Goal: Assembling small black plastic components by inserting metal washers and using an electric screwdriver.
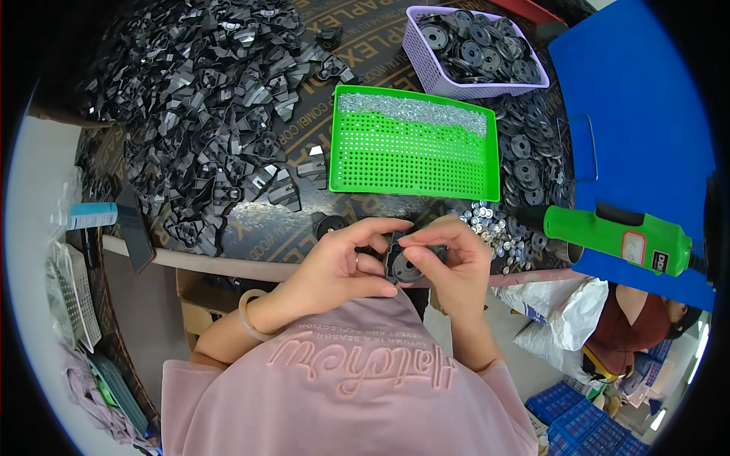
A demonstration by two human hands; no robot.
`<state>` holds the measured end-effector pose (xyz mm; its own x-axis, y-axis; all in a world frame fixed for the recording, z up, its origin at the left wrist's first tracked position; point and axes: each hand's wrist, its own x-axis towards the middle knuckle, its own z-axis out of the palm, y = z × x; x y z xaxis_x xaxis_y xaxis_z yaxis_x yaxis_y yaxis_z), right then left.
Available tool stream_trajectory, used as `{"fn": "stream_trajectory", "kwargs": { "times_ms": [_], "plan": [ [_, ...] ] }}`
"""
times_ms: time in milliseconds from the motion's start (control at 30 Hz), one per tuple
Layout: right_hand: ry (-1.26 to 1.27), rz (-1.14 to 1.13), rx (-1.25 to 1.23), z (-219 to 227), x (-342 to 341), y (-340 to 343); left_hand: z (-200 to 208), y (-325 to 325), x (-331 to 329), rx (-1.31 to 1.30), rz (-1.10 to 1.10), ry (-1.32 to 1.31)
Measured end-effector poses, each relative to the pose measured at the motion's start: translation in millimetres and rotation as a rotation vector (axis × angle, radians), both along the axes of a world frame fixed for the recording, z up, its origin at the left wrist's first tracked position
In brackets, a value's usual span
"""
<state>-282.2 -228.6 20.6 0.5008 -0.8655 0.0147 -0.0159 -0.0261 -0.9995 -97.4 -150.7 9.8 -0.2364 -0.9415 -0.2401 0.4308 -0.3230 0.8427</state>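
Note:
Close to my chest, at the table's near edge, my left hand point(341, 264) is closed on a black plastic part with a round disc point(401, 267), gripping it from the left. My right hand point(458, 257) is closed on the same part from the right, thumb and fingertips pinched at its upper side. Whether a smaller piece sits in that pinch is hidden. Just behind my left fingers lies another black disc point(330, 225). Beyond my hands stands a green perforated tray point(411, 190) with many small silvery pieces along its far side.
A heap of black angular plastic parts point(213, 114) covers the table's left. Black discs point(525, 144) lie at right, below a purple basket point(426, 64) of discs. Small metal pieces point(487, 228) are scattered near a green power tool point(608, 237). A phone point(135, 228) leans at the left edge.

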Motion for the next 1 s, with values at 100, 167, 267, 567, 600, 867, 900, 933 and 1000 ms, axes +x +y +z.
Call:
{"fn": "stream_trajectory", "kwargs": {
  "times_ms": [100,167,267,567,600,867,900,933,1000],
  "plan": [
    [0.032,0.024,-0.109,-10.5,4.5,0.1,-4.8,2.5,-2.9,0.002,0.044,0.012],
    [0.012,0.015,-0.070,-12.3,6.0,0.7,-5.6,2.1,-3.6,0.022,0.035,0.019],
    [0.029,0.008,-0.110,-15.2,5.9,0.2,-6.9,2.1,-3.5,0.012,0.031,0.014],
    [0.304,-0.107,-0.166,5.0,10.6,9.5,-4.5,1.7,1.2,-0.010,0.070,0.054],
    [0.280,-0.060,-0.084,1.6,7.4,10.8,-3.7,2.9,2.2,-0.008,0.078,0.051],
    [0.407,-0.072,-0.083,-17.4,-5.4,-4.6,10.0,7.5,40.3,-0.203,0.479,-1.120],
    [0.502,-0.092,-0.158,-16.2,-4.6,-9.7,1.6,5.1,51.8,-0.330,0.615,-1.324],
    [0.504,-0.107,-0.132,-26.8,-4.8,-11.8,-4.1,3.5,59.3,-0.293,0.685,-1.418],
    [0.515,-0.061,-0.181,-36.9,1.9,-10.2,-8.5,2.8,64.4,-0.203,0.626,-1.545]
  ]
}}
